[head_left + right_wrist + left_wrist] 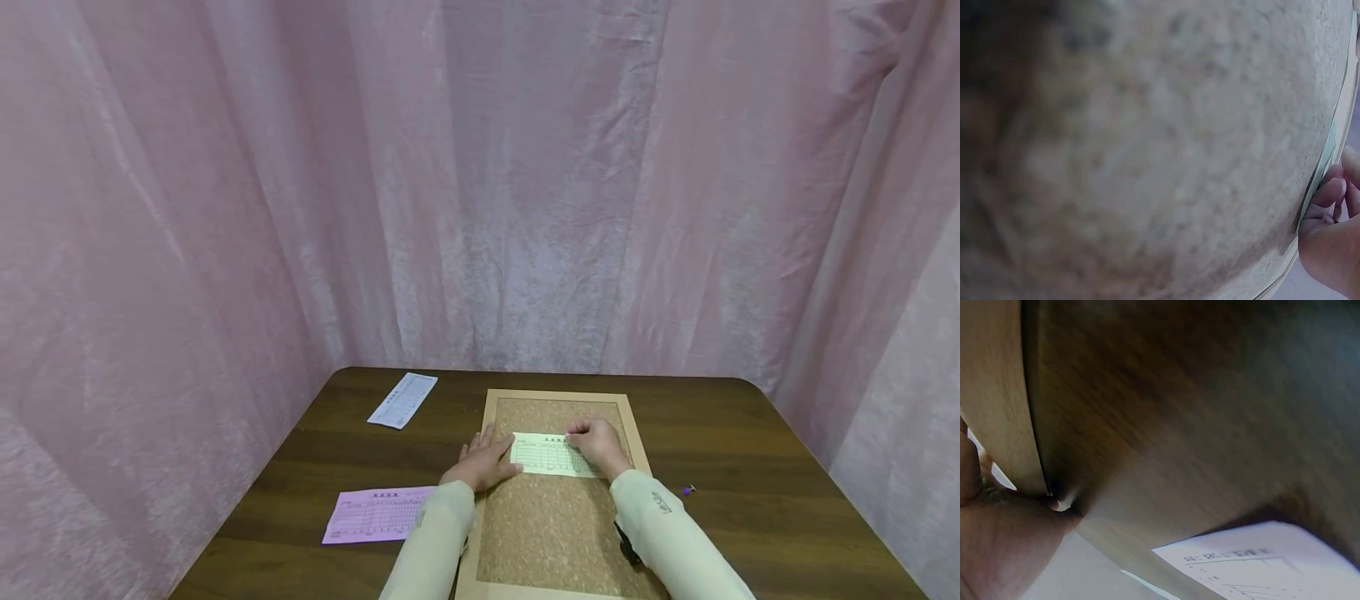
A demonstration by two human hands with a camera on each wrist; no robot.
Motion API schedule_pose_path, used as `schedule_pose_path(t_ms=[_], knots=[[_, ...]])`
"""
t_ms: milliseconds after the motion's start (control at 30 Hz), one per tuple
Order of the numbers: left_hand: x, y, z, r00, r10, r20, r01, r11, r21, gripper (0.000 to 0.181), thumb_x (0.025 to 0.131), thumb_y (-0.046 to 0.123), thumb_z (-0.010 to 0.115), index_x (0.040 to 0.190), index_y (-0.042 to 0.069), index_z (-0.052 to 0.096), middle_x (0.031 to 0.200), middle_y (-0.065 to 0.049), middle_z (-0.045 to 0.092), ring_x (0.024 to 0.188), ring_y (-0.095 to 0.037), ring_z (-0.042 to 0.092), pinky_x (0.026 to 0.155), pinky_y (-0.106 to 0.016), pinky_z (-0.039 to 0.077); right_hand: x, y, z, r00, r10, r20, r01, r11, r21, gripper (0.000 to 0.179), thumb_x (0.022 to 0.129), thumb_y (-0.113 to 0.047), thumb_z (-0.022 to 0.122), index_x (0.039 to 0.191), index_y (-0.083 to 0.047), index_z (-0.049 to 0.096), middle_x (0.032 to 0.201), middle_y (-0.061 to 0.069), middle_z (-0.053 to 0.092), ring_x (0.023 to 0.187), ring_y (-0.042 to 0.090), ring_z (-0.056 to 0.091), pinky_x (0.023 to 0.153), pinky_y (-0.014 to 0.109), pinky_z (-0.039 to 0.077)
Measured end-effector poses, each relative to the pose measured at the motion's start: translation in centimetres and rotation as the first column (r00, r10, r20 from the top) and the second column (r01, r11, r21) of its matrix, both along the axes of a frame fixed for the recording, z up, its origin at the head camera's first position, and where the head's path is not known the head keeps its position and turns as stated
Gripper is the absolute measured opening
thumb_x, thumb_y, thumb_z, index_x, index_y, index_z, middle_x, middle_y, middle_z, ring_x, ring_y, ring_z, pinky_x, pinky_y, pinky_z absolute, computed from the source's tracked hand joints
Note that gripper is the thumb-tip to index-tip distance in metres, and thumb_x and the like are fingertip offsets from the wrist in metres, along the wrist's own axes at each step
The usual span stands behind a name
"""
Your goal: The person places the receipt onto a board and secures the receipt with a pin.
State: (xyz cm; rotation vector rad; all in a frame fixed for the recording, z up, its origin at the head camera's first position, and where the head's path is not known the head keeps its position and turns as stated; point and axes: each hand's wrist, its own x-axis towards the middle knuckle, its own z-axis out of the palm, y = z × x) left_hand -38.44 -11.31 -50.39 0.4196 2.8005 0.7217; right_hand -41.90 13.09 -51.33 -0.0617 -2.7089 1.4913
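Note:
A pale green printed slip [536,457] lies across the upper part of a cork board [551,533] with a light wooden frame. My left hand [483,464] rests spread over the frame's left side, thumb and fingertips at the slip's left edge. Over the slip's upper right part, my right hand [600,444] has thumb and fingers pinched on a small thing that the fingertips hide; I cannot tell what it is. The right wrist view puts those fingertips [1335,187] right at the green slip [1321,174], low against the cork [1179,156].
On the dark wooden table [720,433], a pink printed slip [378,515] lies left of the board, partly behind the left sleeve. A whitish slip [402,401] lies farther back. Small push pins [688,490] with some purple lie right of the board. Pink curtains [525,183] hang behind.

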Motion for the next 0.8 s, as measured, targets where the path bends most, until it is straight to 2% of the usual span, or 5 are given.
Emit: schedule_pose_path(t_ms=[567,800], knots=[[0.39,0.09,0.35,1.000,0.003,0.002,-0.003,1.000,0.023,0.065,0.099,0.044,0.059,0.154,0.017,0.038,0.164,-0.020,0.009,0.148,-0.046,0.009,0.114,-0.064,0.012,0.27,-0.29,0.15,1.000,-0.002,0.031,0.001,0.999,0.053,0.003,0.087,-0.006,0.074,0.087,-0.003,0.072,0.088,0.006,0.068,0.079,0.019,0.059,0.070,0.034,0.047],[0.34,0.23,0.46,1.000,0.012,-0.003,-0.012,1.000,0.011,0.065,0.098,0.044,0.059,0.154,0.018,0.038,0.164,-0.020,0.009,0.148,-0.046,0.009,0.115,-0.064,0.011,0.26,-0.30,0.42,1.000,-0.011,0.010,0.010,0.996,0.085,0.005,0.086,-0.007,0.075,0.088,-0.003,0.072,0.087,0.005,0.069,0.079,0.020,0.060,0.073,0.037,0.047]])
